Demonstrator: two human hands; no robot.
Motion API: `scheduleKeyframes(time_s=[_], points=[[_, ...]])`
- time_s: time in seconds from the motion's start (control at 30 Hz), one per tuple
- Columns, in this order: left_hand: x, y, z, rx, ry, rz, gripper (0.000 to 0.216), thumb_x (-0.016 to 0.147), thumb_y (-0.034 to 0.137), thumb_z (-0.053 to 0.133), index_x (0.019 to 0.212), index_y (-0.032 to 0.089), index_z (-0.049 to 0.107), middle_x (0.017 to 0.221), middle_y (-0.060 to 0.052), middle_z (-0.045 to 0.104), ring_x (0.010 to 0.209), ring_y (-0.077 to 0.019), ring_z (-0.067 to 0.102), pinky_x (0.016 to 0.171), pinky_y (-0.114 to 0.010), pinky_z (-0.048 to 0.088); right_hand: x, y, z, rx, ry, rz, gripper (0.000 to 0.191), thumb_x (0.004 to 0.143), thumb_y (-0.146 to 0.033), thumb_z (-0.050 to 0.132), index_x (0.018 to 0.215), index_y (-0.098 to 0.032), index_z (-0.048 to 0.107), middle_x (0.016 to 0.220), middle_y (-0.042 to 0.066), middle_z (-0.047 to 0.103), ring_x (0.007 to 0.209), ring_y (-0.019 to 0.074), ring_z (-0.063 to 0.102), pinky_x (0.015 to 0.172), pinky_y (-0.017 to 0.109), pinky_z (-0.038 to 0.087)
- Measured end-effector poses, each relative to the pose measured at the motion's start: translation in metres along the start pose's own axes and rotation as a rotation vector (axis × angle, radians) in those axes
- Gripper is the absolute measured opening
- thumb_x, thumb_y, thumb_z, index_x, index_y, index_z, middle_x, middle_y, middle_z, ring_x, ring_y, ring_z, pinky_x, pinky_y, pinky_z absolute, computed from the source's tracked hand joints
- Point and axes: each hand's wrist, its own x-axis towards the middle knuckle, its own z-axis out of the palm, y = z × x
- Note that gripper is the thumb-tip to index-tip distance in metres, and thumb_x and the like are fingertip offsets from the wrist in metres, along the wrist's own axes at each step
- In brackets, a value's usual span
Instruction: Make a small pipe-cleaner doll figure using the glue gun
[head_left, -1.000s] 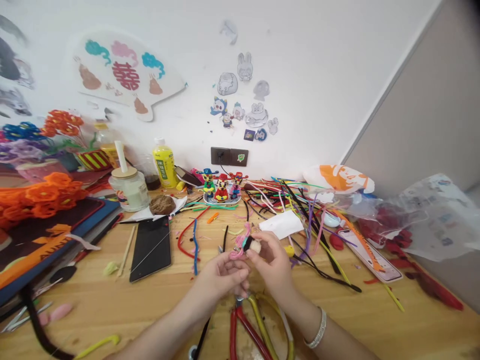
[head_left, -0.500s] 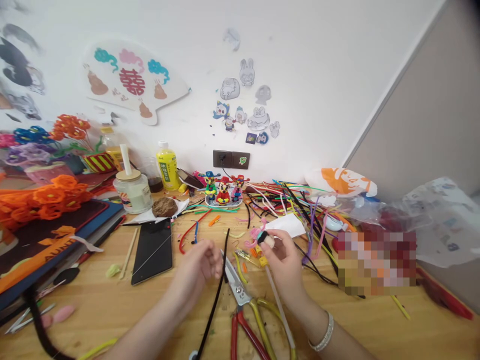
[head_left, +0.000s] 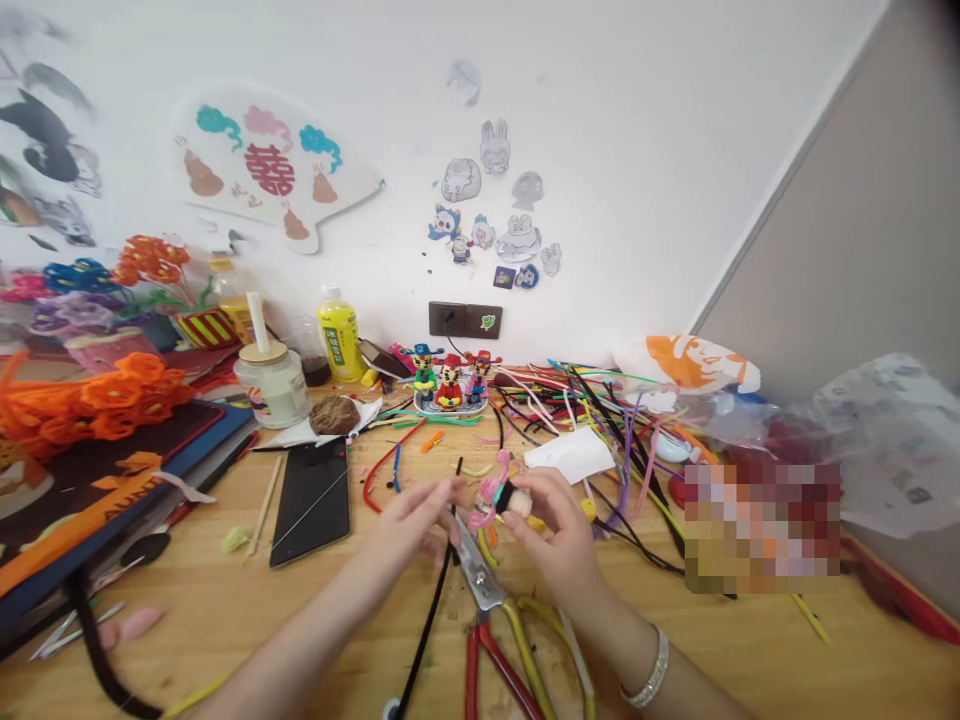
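My right hand [head_left: 551, 525] pinches a small pipe-cleaner figure [head_left: 491, 492] with a pink top, a black and teal band and a pale part near the fingertips. Close to the figure's left side is my left hand [head_left: 420, 515], its fingers partly stretched and apart; whether they touch the figure is not clear. Below the hands lie scissors [head_left: 480, 580] with red and yellow handles. A long black pipe cleaner [head_left: 427, 630] runs beside the blades, partly under my left hand.
Three colourful figures [head_left: 450, 382] stand on a small tray at the wall. Loose pipe cleaners [head_left: 592, 400] and a white paper [head_left: 570, 455] lie behind my right hand. To the left are a black phone [head_left: 311, 500], a jar [head_left: 271, 385] and a yellow bottle [head_left: 340, 335].
My left hand has moved up and right towards the figure, its fingers less curled. The figure has shifted slightly left and tilted in my right hand.
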Motion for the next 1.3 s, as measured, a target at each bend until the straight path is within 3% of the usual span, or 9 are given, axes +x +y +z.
scheduleKeyframes(time_s=[0.17,0.4,0.5,0.7,0.83,0.9,0.97,1.13,1.3], points=[[0.000,-0.013,0.006,0.105,-0.124,-0.023,0.029,0.064,0.043,0.062,0.059,0.015,0.055,0.045,0.004,0.052,0.039,-0.0076,0.045,0.038,-0.017,0.033,-0.004,-0.005,0.002,-0.037,-0.093,-0.017,0.022,0.072,-0.022,0.059,0.094,-0.024,0.056,0.094,0.005,0.053,0.090,0.0199,0.052,0.077,0.034,0.045],[0.009,-0.009,-0.013,-0.168,-0.027,0.082,0.024,0.075,0.035,0.055,0.066,0.013,0.057,0.049,0.002,0.055,0.043,-0.0069,0.047,0.043,-0.017,0.037,-0.002,0.003,0.002,-0.083,-0.023,-0.014,0.022,0.071,-0.019,0.059,0.093,-0.023,0.056,0.092,0.005,0.053,0.089,0.0200,0.051,0.075,0.033,0.045],[0.011,0.006,-0.030,-0.373,0.085,0.235,0.018,0.079,0.028,0.051,0.068,0.014,0.054,0.058,0.002,0.057,0.043,-0.0049,0.045,0.043,-0.016,0.036,0.003,0.007,-0.001,-0.090,0.048,0.008,0.022,0.070,-0.018,0.059,0.091,-0.022,0.056,0.092,0.005,0.054,0.089,0.0200,0.051,0.077,0.034,0.043],[0.006,0.040,-0.068,-0.625,0.244,0.488,0.038,0.090,0.027,0.026,0.058,0.018,0.043,0.038,0.008,0.034,0.033,-0.0042,0.027,0.035,-0.015,0.025,0.014,0.014,-0.012,0.004,0.171,0.122,0.020,0.072,-0.021,0.057,0.092,-0.020,0.054,0.090,0.005,0.053,0.083,0.0181,0.053,0.073,0.032,0.045],[0.011,0.034,-0.063,-0.334,0.310,0.463,0.034,0.081,0.030,0.045,0.050,0.018,0.038,0.036,0.008,0.037,0.036,-0.0060,0.035,0.038,-0.017,0.030,0.016,0.015,-0.017,0.058,0.212,0.155,0.023,0.072,-0.024,0.058,0.095,-0.019,0.053,0.092,0.005,0.054,0.085,0.0184,0.054,0.074,0.032,0.045],[0.016,0.022,-0.049,-0.130,0.256,0.346,0.010,0.067,0.024,0.061,0.068,0.017,0.053,0.055,0.003,0.057,0.044,-0.0085,0.047,0.043,-0.019,0.038,0.016,0.012,-0.017,0.088,0.202,0.145,0.022,0.073,-0.023,0.057,0.094,-0.020,0.053,0.092,0.005,0.054,0.085,0.0181,0.054,0.075,0.032,0.045],[0.019,0.009,-0.035,-0.005,0.118,0.266,0.031,0.057,0.016,0.064,0.087,0.018,0.057,0.075,-0.001,0.063,0.056,-0.0153,0.057,0.047,-0.025,0.043,0.015,0.009,-0.016,0.111,0.185,0.122,0.021,0.073,-0.021,0.057,0.094,-0.021,0.053,0.091,0.004,0.054,0.085,0.0175,0.053,0.075,0.031,0.045],[0.014,-0.005,-0.023,0.378,0.056,0.358,0.019,0.057,0.009,0.047,0.050,0.018,0.061,0.049,0.000,0.055,0.056,-0.0155,0.051,0.057,-0.024,0.039,0.014,0.002,-0.013,0.152,0.150,0.077,0.021,0.073,-0.018,0.056,0.093,-0.021,0.053,0.090,0.004,0.053,0.085,0.0173,0.052,0.075,0.031,0.044],[0.011,-0.010,-0.021,0.338,-0.001,0.267,0.022,0.073,0.025,0.045,0.058,0.018,0.060,0.043,0.003,0.047,0.046,-0.0135,0.044,0.052,-0.024,0.034,0.012,-0.001,-0.011,0.193,0.148,0.072,0.022,0.071,-0.017,0.057,0.092,-0.022,0.054,0.091,0.004,0.052,0.087,0.0179,0.052,0.076,0.032,0.044]])
